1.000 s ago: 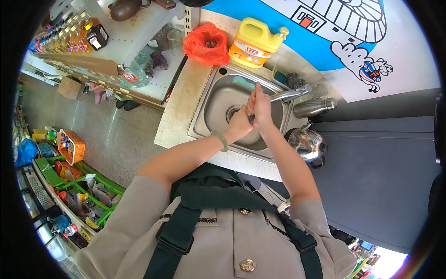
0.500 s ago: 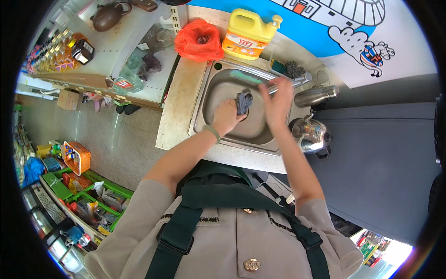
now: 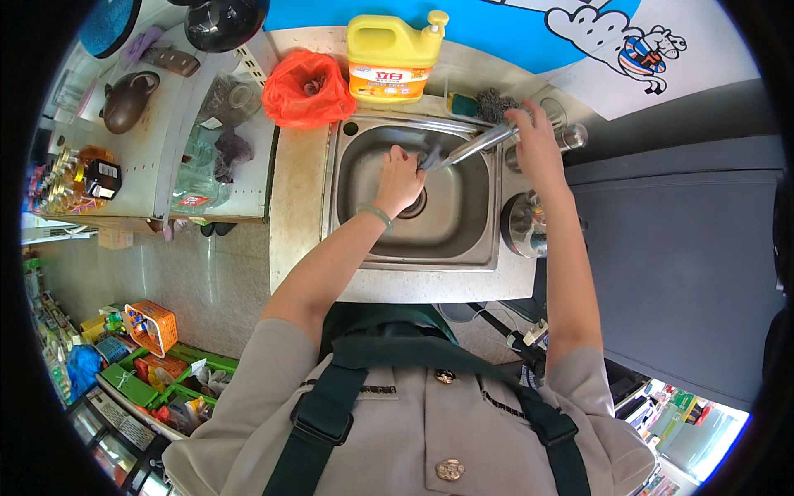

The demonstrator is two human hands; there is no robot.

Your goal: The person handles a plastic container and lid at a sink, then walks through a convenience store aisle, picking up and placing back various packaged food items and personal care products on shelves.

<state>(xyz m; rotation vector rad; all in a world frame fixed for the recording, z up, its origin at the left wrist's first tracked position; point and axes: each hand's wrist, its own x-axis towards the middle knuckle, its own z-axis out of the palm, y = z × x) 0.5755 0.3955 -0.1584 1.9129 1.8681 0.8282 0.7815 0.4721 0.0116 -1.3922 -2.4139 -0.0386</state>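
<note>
My left hand (image 3: 400, 180) is over the steel sink (image 3: 364, 248), its fingers closed round a crumpled grey cloth (image 3: 428, 157). The cloth is bunched right under the end of the faucet spout (image 3: 481, 145), and blur there hides whether water runs. At the right back of the sink my right hand (image 3: 538, 142) is closed on the base end of the faucet, with the fingers curled over its top. Below the left hand the round drain (image 3: 413, 205) shows in the basin.
A yellow jug of detergent (image 3: 389, 54) and a red plastic bag (image 3: 302, 91) stand behind the sink. A green sponge (image 3: 463, 105) and steel wool (image 3: 496, 105) lie by the faucet. Right of the sink are a steel kettle (image 3: 523, 225) and a steel bottle (image 3: 572, 136).
My right hand has moved right and back, from over the basin onto the faucet's base. The left hand has brought the cloth up under the spout. The whole view has shifted.
</note>
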